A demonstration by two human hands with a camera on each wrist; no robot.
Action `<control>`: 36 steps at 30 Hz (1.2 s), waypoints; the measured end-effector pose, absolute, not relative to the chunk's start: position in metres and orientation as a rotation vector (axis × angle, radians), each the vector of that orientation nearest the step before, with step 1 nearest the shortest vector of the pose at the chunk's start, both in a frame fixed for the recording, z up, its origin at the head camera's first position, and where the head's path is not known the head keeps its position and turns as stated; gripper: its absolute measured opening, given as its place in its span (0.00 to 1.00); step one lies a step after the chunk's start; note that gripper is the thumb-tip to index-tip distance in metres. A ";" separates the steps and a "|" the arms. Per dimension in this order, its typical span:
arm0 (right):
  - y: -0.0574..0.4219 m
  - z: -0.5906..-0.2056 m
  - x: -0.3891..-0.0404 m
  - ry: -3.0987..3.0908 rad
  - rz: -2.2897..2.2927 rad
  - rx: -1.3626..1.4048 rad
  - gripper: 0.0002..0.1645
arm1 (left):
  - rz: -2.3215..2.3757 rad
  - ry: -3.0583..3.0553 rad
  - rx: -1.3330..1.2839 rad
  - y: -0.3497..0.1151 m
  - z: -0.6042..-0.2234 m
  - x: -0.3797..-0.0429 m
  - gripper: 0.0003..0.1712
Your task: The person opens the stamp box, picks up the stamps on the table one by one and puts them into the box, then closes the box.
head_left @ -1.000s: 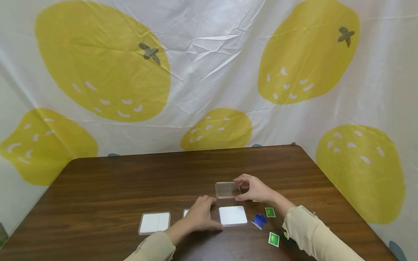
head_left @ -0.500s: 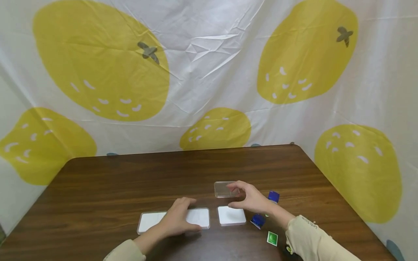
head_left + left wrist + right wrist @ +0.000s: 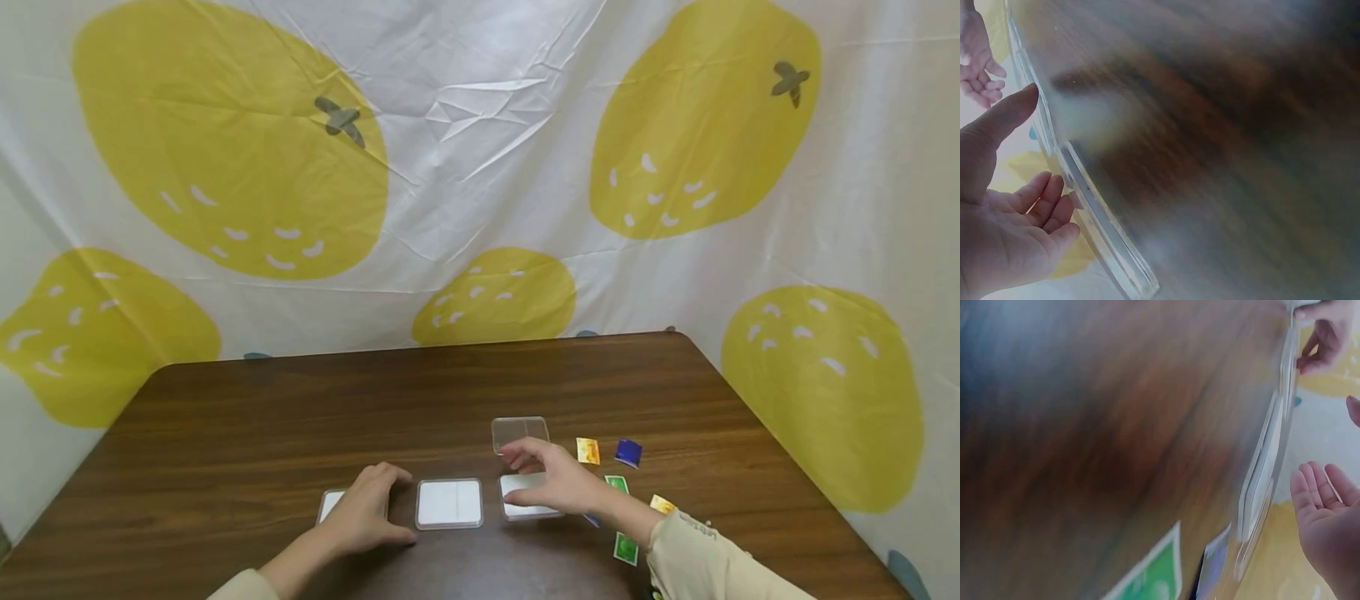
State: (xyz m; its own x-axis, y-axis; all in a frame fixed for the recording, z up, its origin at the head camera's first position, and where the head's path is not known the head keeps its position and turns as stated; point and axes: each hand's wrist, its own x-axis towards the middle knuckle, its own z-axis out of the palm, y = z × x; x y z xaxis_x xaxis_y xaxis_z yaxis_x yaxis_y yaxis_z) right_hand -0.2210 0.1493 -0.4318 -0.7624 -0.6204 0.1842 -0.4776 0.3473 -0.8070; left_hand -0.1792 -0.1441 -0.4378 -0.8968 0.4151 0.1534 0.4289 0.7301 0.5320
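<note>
Three flat clear cases with white insides lie in a row on the table. My left hand (image 3: pixel 363 512) is over the left case (image 3: pixel 331 502), its thumb and fingers spread apart and loosely bent, gripping nothing. The middle case (image 3: pixel 449 503) lies uncovered between my hands. Above the right case (image 3: pixel 517 483) hovers my right hand (image 3: pixel 558 483), relaxed and holding nothing; it hides part of that case. Just behind lies a clear plastic lid (image 3: pixel 510 429), partly overlapped by the right fingers. In the right wrist view a gap shows between the right hand (image 3: pixel 1332 519) and the case (image 3: pixel 1260 469).
Small stamp-like squares lie scattered at the right: a yellow one (image 3: pixel 588 451), a blue one (image 3: pixel 628 453) and green ones (image 3: pixel 626 548). The right forearm crosses over some of them. A lemon-print curtain (image 3: pixel 480 192) hangs behind the brown table (image 3: pixel 300 408).
My left hand has moved left, from beside the right case, past the middle one, to the left case. My right hand has come nearer, from the lid to above the right case.
</note>
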 end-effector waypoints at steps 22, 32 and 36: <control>0.103 -0.440 -0.209 2.560 -1.225 -0.961 0.35 | -0.842 -2.891 -0.737 -0.136 -0.443 -0.184 0.34; 0.104 -0.436 -0.211 2.629 -0.984 -1.104 0.36 | -0.844 -2.906 -0.699 -0.134 -0.446 -0.181 0.30; 0.101 -0.436 -0.212 2.674 -0.883 -1.143 0.35 | -0.841 -2.902 -0.687 -0.134 -0.447 -0.180 0.30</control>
